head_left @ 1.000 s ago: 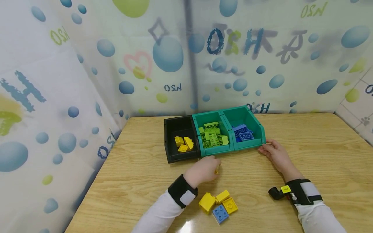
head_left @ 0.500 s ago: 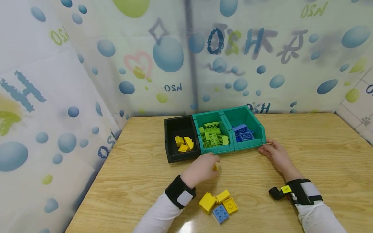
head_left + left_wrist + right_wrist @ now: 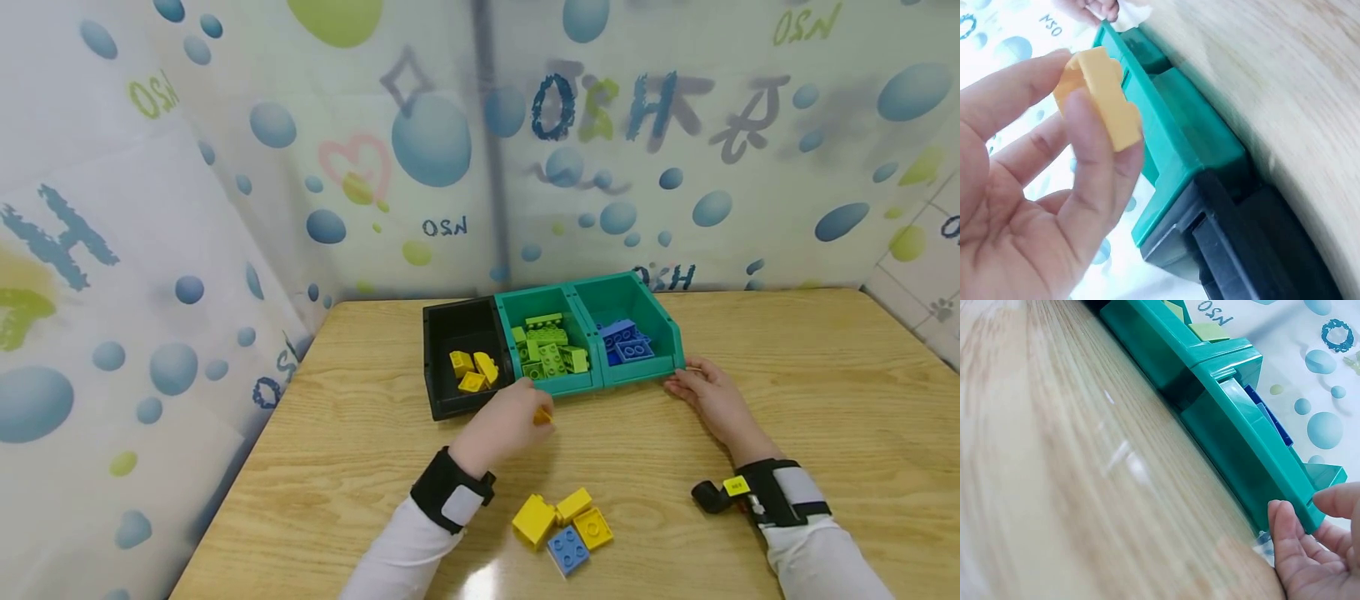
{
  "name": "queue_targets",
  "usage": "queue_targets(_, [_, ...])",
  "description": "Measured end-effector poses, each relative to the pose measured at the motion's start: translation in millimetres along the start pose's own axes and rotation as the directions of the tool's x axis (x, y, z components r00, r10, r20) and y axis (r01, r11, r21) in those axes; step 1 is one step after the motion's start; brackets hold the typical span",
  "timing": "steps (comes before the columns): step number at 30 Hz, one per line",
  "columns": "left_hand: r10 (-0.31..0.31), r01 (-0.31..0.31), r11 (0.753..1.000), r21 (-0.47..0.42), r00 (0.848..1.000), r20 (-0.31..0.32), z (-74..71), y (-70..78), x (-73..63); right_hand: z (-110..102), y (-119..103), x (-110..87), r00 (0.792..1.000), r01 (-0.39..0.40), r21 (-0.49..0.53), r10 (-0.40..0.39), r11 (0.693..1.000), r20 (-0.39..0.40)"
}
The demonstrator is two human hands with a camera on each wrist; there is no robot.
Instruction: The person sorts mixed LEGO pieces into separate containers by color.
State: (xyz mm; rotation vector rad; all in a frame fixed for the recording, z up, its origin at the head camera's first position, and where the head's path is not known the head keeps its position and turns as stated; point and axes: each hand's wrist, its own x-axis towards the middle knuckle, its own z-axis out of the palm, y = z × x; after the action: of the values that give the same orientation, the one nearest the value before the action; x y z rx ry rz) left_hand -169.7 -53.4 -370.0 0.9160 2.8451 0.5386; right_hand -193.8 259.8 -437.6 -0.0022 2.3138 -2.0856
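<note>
My left hand (image 3: 504, 425) pinches a yellow toy brick (image 3: 1107, 94) between thumb and fingers, raised in front of the bins. The brick's hollow side and its studs show in the left wrist view. Close behind that hand stands the black bin (image 3: 442, 408), with several yellow bricks (image 3: 472, 372) inside. My right hand (image 3: 712, 404) holds the front right corner of the right-hand green bin (image 3: 1235, 450), its thumb and fingers about the rim. Blue bricks (image 3: 630, 343) lie in that bin. The middle green bin (image 3: 558, 386) contains lime-green bricks (image 3: 551, 358).
On the wooden table (image 3: 315, 500), nearer the person, lie a large yellow brick (image 3: 535, 522), two smaller yellow pieces and a light blue brick (image 3: 567, 551). A patterned curtain (image 3: 360, 208) hangs behind the table's far edge.
My left hand has moved left and away from me toward the black bin, carrying the yellow brick. The right hand stays at the green bin's corner; bins and loose bricks have not moved.
</note>
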Motion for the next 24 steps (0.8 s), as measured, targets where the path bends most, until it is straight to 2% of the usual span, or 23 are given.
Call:
queue_targets(8, [-0.048,0.042,0.995,-0.087,0.997,-0.065,-9.8,-7.9,-1.9,1,-1,0.5,1.000,0.006,0.024,-0.006,1.000,0.003])
queue_targets(13, [-0.066,0.048,0.992,-0.117,0.986,-0.153,-20.0,-18.8,-4.6,2,-1,1.3,1.000,0.003,0.022,-0.004,1.000,0.004])
queue_targets(18, [-0.085,0.061,0.993,-0.097,0.960,-0.266,-29.5,-31.9,-7.5,2,-1,0.6,1.000,0.004,0.032,-0.004,0.999,0.002])
queue_targets(24, [-0.182,0.141,0.980,-0.137,0.911,-0.371,-33.5,-47.3,-6.7,2,-1,0.2,1.000,0.016,0.046,-0.016,0.999,0.004])
